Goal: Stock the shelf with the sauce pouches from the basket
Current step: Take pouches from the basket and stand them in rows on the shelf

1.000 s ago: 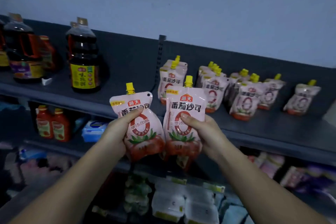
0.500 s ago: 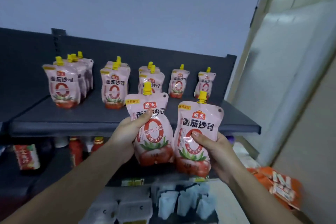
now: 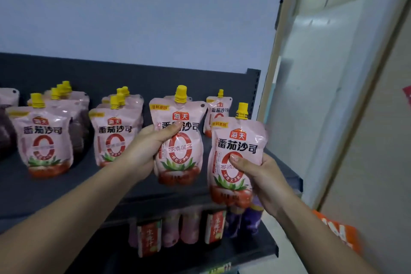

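I hold two pink tomato-sauce pouches with yellow caps, both upright. My left hand [image 3: 146,151] grips one pouch [image 3: 182,153] by its left side, over the dark shelf [image 3: 20,193] and in front of a standing pouch behind it. My right hand [image 3: 264,182] grips the other pouch [image 3: 235,140] lower and further right, at the shelf's front right corner. On the shelf stand rows of the same pouches: a front one [image 3: 42,140] at the left, another row [image 3: 113,138] beside it, and a single pouch [image 3: 219,109] at the back right. The basket is out of view.
The shelf's dark back panel [image 3: 155,78] ends at a right post. Below it, a lower shelf [image 3: 251,249] carries small red-labelled bottles [image 3: 149,238] and purple packs [image 3: 249,218]. A pale wall and door frame [image 3: 333,95] rise at the right, with an orange package [image 3: 338,233] beneath.
My view has swung right along the shelf, from the oil bottles to its right end. Both hands have carried their pouches up and closer to the shelf.
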Motion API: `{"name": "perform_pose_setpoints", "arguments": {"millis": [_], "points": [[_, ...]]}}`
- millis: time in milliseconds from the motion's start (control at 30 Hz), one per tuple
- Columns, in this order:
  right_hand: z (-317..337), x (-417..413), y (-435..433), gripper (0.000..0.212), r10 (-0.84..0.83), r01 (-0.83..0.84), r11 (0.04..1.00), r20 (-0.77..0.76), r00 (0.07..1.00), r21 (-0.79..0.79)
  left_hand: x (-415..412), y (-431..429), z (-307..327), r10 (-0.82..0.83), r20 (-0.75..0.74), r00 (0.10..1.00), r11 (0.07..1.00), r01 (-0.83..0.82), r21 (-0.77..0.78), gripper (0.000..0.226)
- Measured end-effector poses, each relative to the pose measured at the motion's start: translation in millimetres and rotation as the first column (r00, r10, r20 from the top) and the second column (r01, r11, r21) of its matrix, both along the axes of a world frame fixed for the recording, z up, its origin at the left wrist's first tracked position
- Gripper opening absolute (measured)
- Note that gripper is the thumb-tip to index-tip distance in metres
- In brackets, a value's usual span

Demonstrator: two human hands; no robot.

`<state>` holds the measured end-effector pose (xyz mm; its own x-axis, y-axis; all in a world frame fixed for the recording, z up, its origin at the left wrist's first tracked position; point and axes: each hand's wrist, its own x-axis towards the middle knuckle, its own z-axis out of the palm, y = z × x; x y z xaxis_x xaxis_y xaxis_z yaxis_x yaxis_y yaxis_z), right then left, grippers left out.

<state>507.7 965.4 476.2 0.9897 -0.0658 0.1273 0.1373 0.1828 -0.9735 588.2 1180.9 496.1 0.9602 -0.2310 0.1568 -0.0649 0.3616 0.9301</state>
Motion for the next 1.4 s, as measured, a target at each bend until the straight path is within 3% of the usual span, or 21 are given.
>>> {"name": "perform_pose_setpoints", "arguments": {"millis": [367, 500, 733, 833, 967, 1033, 1267, 1400], "points": [[-4, 133, -53, 0.024, 0.010, -0.014, 0.998, -0.066, 0.998, -0.062, 134, -30, -19, 0.136, -0.009, 0.991, 0.990, -0.136, 0.042, 0.022], [-10, 174, -62, 0.023, 0.045, -0.054, 0.992, -0.077, 0.996, -0.113, 158, -33, -29, 0.180, -0.057, 0.982, 0.982, -0.175, 0.071, 0.016], [-12, 236, -74, 0.026, 0.166, -0.175, 0.965, -0.061, 0.984, -0.193, 182, -35, -37, 0.249, -0.068, 0.966, 0.962, -0.239, 0.135, 0.031], [-13, 256, -80, 0.022, 0.225, -0.231, 0.936, -0.054, 0.973, -0.267, 182, -30, -41, 0.233, -0.006, 0.973, 0.906, -0.215, 0.364, 0.023], [-16, 273, -92, 0.028, 0.351, -0.366, 0.768, -0.132, 0.927, -0.525, 172, -16, -54, 0.143, -0.021, 0.990, 0.838, -0.110, 0.534, 0.046], [-18, 282, -100, 0.033, 0.357, -0.364, 0.710, -0.137, 0.924, -0.603, 169, -13, -59, 0.175, 0.017, 0.984, 0.816, -0.155, 0.557, 0.054], [-25, 308, -106, 0.041, 0.282, -0.232, 0.723, -0.029, 0.959, -0.651, 173, -20, -66, 0.390, 0.242, 0.889, 0.598, -0.444, 0.667, 0.064], [-25, 315, -107, 0.039, 0.272, -0.229, 0.735, -0.033, 0.962, -0.638, 177, -26, -68, 0.416, 0.270, 0.868, 0.563, -0.479, 0.673, 0.063]]}}
